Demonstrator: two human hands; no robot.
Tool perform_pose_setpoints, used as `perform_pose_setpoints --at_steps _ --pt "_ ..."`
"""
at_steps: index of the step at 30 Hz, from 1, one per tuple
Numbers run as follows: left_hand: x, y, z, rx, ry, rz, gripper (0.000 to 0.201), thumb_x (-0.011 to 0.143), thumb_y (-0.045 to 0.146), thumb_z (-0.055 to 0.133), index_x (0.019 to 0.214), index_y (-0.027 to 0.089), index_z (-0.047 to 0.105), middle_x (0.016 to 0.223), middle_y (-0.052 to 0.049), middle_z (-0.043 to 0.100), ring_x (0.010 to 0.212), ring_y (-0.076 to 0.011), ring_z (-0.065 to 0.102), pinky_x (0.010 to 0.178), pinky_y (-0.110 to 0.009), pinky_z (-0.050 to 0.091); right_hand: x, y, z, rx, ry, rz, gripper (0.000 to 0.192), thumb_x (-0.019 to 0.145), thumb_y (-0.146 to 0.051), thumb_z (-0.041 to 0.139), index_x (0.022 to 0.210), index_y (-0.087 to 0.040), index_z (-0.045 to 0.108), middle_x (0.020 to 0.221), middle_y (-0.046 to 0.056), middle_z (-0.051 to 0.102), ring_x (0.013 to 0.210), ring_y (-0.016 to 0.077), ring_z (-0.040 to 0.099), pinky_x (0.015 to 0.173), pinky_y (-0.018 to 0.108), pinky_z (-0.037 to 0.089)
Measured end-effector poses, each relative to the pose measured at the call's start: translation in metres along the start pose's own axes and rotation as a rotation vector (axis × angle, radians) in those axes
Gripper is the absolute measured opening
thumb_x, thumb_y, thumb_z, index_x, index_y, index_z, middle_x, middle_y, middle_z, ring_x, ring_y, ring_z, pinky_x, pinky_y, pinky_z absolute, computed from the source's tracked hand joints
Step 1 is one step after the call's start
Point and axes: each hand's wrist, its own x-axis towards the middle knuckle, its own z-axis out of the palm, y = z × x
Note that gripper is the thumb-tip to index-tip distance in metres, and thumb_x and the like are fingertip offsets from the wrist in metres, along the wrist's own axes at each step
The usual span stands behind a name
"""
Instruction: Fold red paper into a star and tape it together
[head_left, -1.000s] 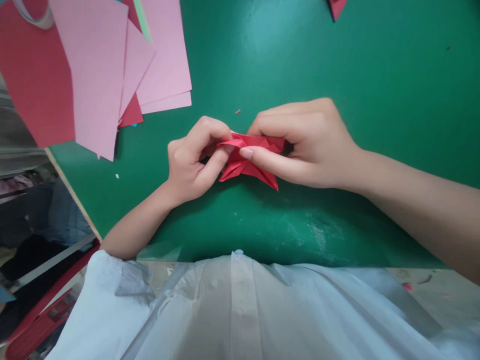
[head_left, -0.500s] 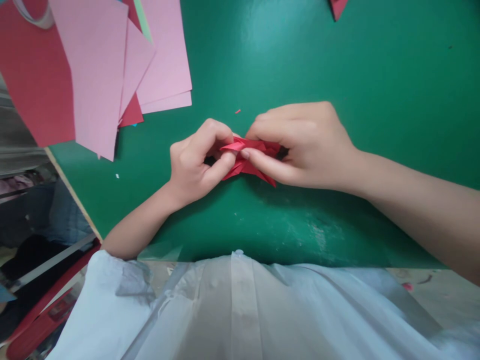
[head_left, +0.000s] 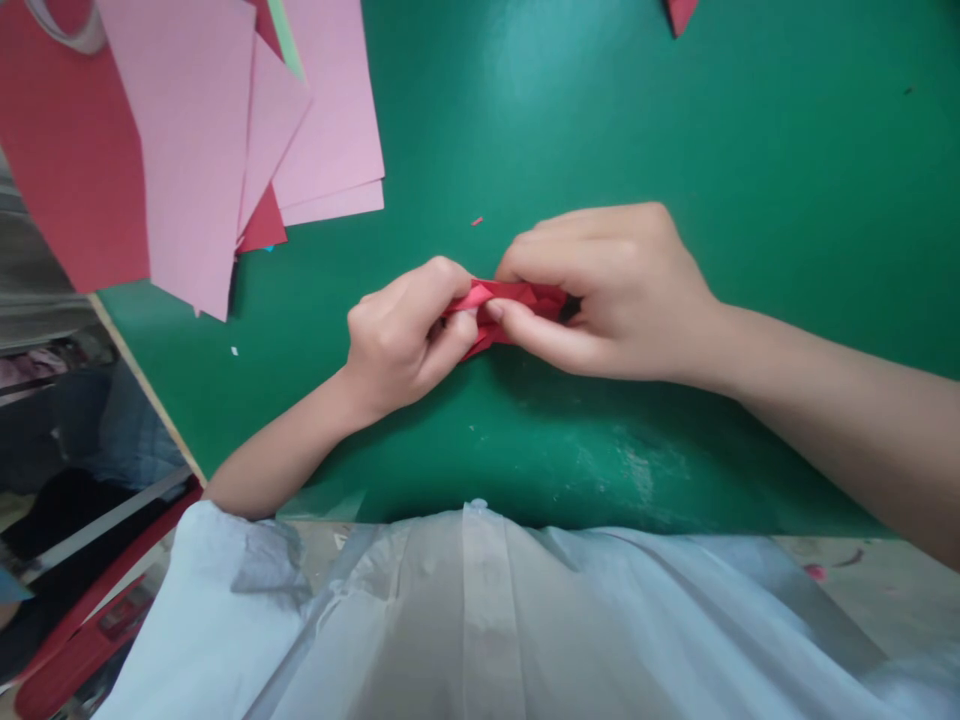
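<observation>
Open green tabletop (head_left: 750,130) from twelve round to three o'clock of the hands, bar a red scrap (head_left: 681,12) at the far edge. Blocked toward ten o'clock by overlapping pink and red sheets (head_left: 202,140). Bare strip at six o'clock, up to the white shirt (head_left: 480,620).

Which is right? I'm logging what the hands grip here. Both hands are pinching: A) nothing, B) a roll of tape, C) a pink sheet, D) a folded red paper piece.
D: the left hand and right hand both pinch the folded red paper piece over the green table.
</observation>
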Motion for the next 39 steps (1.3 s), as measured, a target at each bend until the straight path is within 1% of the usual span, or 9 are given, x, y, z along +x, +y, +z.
perform_pose_setpoints --at_steps 3,6,8,15,21,25,29,33,39 --pt "0.001 -0.004 -0.002 -0.096 -0.032 -0.042 0.01 0.1 0.024 0.052 0.09 0.023 0.053 0.071 0.006 0.061 0.056 -0.0046 0.058 0.051 -0.021 0.044 0.001 0.0 -0.003 0.038 -0.018 0.003 0.022 0.093 -0.022 0.055 0.071 -0.021 0.051 0.059 -0.004 0.046 0.055 0.0105 0.039 0.057 0.032 0.023" --pt "0.002 -0.01 -0.004 -0.281 -0.146 -0.135 0.01 0.102 0.027 0.053 0.093 0.024 0.056 0.072 0.007 0.065 0.052 -0.0038 0.059 0.048 -0.019 0.046 0.002 0.001 -0.007 0.073 -0.057 0.025 0.027 0.091 -0.024 0.055 0.065 -0.021 0.051 0.056 -0.004 0.043 0.053 0.0106 0.036 0.056 0.032 0.021" --pt "0.003 -0.013 -0.005 -0.387 -0.209 -0.162 0.012 0.104 0.028 0.05 0.096 0.024 0.059 0.07 0.007 0.067 0.049 -0.0038 0.061 0.045 -0.017 0.046 0.003 0.001 -0.009 0.095 -0.07 0.036 0.03 0.091 -0.027 0.055 0.062 -0.021 0.05 0.054 -0.005 0.04 0.052 0.0104 0.033 0.055 0.032 0.02" --pt "0.005 -0.018 -0.007 -0.505 -0.291 -0.121 0.018 0.104 0.018 0.046 0.1 0.024 0.062 0.066 0.008 0.07 0.049 -0.0033 0.063 0.048 -0.014 0.051 0.004 0.003 -0.008 0.109 -0.08 0.054 0.037 0.083 -0.027 0.057 0.054 -0.022 0.034 0.052 -0.005 0.027 0.052 0.0097 0.024 0.054 0.033 0.018" --pt "0.005 -0.015 -0.006 -0.461 -0.292 -0.117 0.021 0.105 0.019 0.041 0.097 0.024 0.06 0.063 0.008 0.067 0.048 -0.0036 0.061 0.048 -0.015 0.051 0.004 -0.001 -0.009 0.059 -0.109 0.066 0.035 0.081 -0.024 0.055 0.056 -0.023 0.031 0.053 -0.005 0.027 0.052 0.0117 0.025 0.055 0.034 0.019" --pt "0.002 -0.015 -0.009 -0.429 -0.304 -0.092 0.016 0.105 0.024 0.044 0.102 0.024 0.06 0.071 0.006 0.069 0.055 -0.0052 0.064 0.053 -0.019 0.053 0.004 -0.002 -0.008 0.022 -0.097 0.083 0.035 0.082 -0.024 0.055 0.057 -0.023 0.03 0.052 -0.004 0.029 0.052 0.0125 0.027 0.054 0.033 0.021" --pt "0.002 -0.014 -0.009 -0.308 -0.217 0.004 0.016 0.104 0.033 0.051 0.101 0.021 0.06 0.078 0.003 0.069 0.059 -0.0042 0.062 0.055 -0.019 0.052 0.003 0.0 -0.004 -0.038 -0.074 0.023 0.029 0.082 -0.024 0.054 0.059 -0.023 0.036 0.054 -0.004 0.035 0.053 0.012 0.031 0.055 0.033 0.022" --pt "0.005 -0.013 -0.004 -0.159 -0.126 0.083 0.017 0.103 0.03 0.053 0.092 0.02 0.06 0.079 0.001 0.069 0.069 -0.0066 0.064 0.064 -0.021 0.054 0.002 0.002 -0.001 -0.092 -0.051 -0.047 0.027 0.085 -0.024 0.051 0.062 -0.022 0.037 0.055 -0.003 0.038 0.055 0.012 0.034 0.056 0.032 0.022" --pt "0.007 -0.014 -0.001 -0.191 -0.063 0.126 0.009 0.099 0.022 0.06 0.09 0.022 0.06 0.076 0.002 0.068 0.072 -0.0095 0.066 0.065 -0.025 0.057 0.002 -0.001 -0.001 -0.089 -0.042 0.027 0.024 0.083 -0.023 0.05 0.062 -0.022 0.037 0.054 -0.003 0.038 0.053 0.0116 0.034 0.055 0.033 0.021"
